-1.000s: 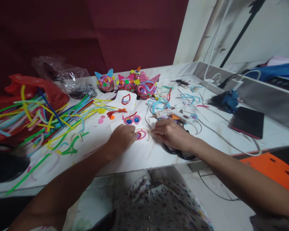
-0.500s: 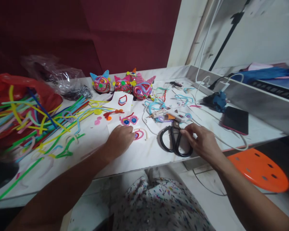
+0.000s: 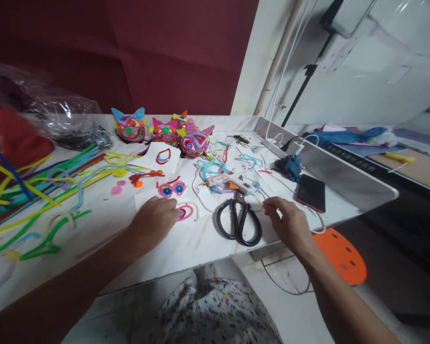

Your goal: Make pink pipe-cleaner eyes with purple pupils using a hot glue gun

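My left hand (image 3: 155, 222) is closed over the edge of a white paper, beside a pink and red curled shape (image 3: 186, 211); whatever its fingers pinch is hidden. Just above it lie two pink-rimmed blue eyes (image 3: 172, 189). My right hand (image 3: 284, 217) is closed with fingertips together, right of the black-handled scissors (image 3: 239, 222), near a white cable; anything between its fingers is too small to make out. A glue gun (image 3: 232, 182) rests beyond the scissors, among blue and purple pipe cleaners.
Several decorated balls with pointed ears (image 3: 129, 126) stand at the back. Many pipe cleaners (image 3: 75, 155) and a red bag (image 3: 14, 134) lie left. A phone (image 3: 311, 192) sits right, inside the raised table edge (image 3: 358, 179). An orange stool (image 3: 340, 258) stands below.
The view has turned to the right, so the table things appear further left. My right hand now sits apart from the scissors' handles. My left hand stays by the pink shape.
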Tool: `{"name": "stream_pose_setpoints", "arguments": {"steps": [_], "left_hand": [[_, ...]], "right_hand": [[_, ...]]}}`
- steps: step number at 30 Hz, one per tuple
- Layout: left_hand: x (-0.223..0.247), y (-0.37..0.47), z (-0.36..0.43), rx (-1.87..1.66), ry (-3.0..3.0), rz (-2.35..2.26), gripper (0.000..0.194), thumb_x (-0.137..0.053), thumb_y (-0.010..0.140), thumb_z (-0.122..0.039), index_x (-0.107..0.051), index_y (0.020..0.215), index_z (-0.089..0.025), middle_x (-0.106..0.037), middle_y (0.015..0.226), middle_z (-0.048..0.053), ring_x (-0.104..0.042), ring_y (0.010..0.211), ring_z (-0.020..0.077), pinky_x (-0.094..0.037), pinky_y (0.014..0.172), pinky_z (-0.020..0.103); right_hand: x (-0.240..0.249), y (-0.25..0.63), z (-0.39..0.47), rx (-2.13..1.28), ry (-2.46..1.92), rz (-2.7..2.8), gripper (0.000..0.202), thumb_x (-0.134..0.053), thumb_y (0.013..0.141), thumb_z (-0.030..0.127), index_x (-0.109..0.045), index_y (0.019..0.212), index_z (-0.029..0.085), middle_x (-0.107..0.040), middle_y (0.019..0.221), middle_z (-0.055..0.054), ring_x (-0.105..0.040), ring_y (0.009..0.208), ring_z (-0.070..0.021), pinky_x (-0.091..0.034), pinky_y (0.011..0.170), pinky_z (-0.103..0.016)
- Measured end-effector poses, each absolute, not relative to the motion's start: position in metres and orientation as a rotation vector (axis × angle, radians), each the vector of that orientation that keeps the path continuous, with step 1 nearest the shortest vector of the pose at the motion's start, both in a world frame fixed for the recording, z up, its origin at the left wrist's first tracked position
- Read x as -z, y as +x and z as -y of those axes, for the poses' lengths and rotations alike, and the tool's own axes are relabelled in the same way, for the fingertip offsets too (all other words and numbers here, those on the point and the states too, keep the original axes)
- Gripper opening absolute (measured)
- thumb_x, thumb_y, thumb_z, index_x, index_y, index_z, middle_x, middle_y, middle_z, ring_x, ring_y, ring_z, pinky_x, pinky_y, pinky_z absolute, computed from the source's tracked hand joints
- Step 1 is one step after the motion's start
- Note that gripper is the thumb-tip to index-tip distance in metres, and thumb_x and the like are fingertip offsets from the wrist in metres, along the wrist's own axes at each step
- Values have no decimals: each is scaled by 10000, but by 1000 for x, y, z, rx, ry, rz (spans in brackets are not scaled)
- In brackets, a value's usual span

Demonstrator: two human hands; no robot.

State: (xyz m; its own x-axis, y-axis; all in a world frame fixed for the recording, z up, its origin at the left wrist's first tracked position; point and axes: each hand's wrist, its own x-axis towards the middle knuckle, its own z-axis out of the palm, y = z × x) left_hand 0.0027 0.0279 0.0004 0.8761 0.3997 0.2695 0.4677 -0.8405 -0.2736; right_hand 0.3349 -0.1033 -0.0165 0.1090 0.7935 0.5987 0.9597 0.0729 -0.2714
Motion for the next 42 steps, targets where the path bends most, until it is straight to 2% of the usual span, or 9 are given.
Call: {"name": "stream_pose_setpoints", "arguments": {"steps": [3,6,8,14,20,26,32,37,42], "left_hand": [[-1,2,-27,278,-2725,661,258,-572,909,-57,-634,689,-175,-585,687,31,-526,658,189,-296,615,332],[-3,2,-26,274,-2738,671,261,-575,904,-52,-628,683,-181,-580,688,29,-525,655,195,-302,617,336],[-4,3,-25,263,-2743,694,253,-578,903,-53,-633,693,-181,-583,696,29,-523,658,196,-302,617,335],[-6,5,-24,209,-2760,721,218,-595,895,-48,-649,727,-176,-591,709,31,-528,673,197,-302,613,330],[-5,5,-23,231,-2747,740,213,-597,903,-67,-661,735,-181,-589,699,25,-534,666,192,-313,613,339],[-2,5,-25,272,-2732,688,270,-539,924,-57,-639,702,-174,-574,681,28,-529,653,190,-309,606,339],[-4,5,-23,238,-2736,723,251,-566,909,-53,-633,698,-172,-581,684,31,-522,650,193,-294,606,337],[-4,6,-21,206,-2749,753,248,-576,924,-81,-644,704,-171,-597,713,40,-524,665,194,-297,615,338],[-2,6,-22,217,-2752,777,247,-577,943,-108,-651,716,-169,-589,714,38,-528,676,190,-305,626,339]], "right_hand": [[16,314,107,201,-1581,1888,182,-490,992,237,-669,1004,204,-718,936,-93,-675,859,-225,-540,752,-353],[13,288,108,162,-1473,2122,239,-509,1013,292,-681,1154,203,-684,1146,-138,-647,1023,-277,-548,834,-445],[11,279,109,170,-1475,2217,265,-504,1019,328,-698,1164,221,-669,1209,-140,-625,1075,-318,-543,834,-510],[2,283,111,108,-1472,2212,247,-519,993,236,-751,1052,177,-663,1191,-164,-623,1123,-303,-572,908,-496],[2,296,117,86,-1525,2170,261,-512,939,155,-755,1020,203,-645,1212,-162,-640,1121,-302,-612,873,-470],[10,309,120,186,-1671,2054,237,-544,889,167,-737,1016,224,-673,1174,-136,-661,1046,-295,-614,843,-468],[12,319,119,234,-1749,2031,228,-520,928,210,-734,1006,228,-719,1089,-107,-685,971,-269,-594,805,-415],[-9,325,84,338,-1736,1961,252,-521,957,280,-732,1060,189,-732,1022,-124,-695,954,-279,-566,840,-409],[-26,324,22,219,-2133,2147,307,-503,927,204,-698,1152,129,-708,1108,-184,-674,1024,-311,-503,873,-402]]}}
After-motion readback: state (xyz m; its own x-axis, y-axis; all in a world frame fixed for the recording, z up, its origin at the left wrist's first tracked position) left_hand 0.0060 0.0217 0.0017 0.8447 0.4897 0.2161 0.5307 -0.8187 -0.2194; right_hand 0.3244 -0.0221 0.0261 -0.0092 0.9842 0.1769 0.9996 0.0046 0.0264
